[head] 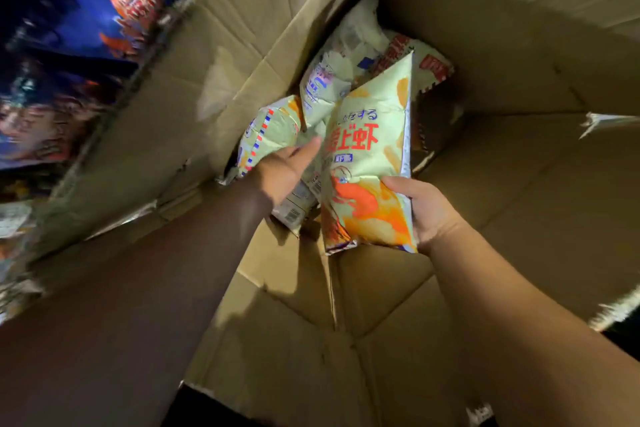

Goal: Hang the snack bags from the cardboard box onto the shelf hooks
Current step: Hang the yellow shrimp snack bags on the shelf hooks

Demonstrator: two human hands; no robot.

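Several pale green foil snack bags [325, 87] lie heaped in the far part of a large brown cardboard box [519, 166], whose flaps stand open on all sides. One of them, a pale green bag with red characters and an orange shrimp picture [367, 163], is raised above the heap and stands tilted with its printed front facing the camera. The right hand [426, 215] grips this bag at its near right corner, with the thumb on the front and the fingers curled round the edge.

The left hand [280, 173] reaches in from the near left, just left of the raised bag. Its thumb [308, 149] is straight and points far and right, touching or nearly touching the bag's left edge. The fingers are hidden among the bags, so I cannot tell whether this hand holds anything. The two hands are apart, one on each side of the raised bag.

Just beyond the left hand lies a bag with a red and blue striped border [270, 135]. Beneath the wrist is a bag turned back side up, showing a barcode [294, 208]. At the far right of the heap, a bag with a red label [429, 66] leans on the box wall.

Outside the box, at the far left, dark blue packets with orange flame shapes [114, 10] show, blurred.
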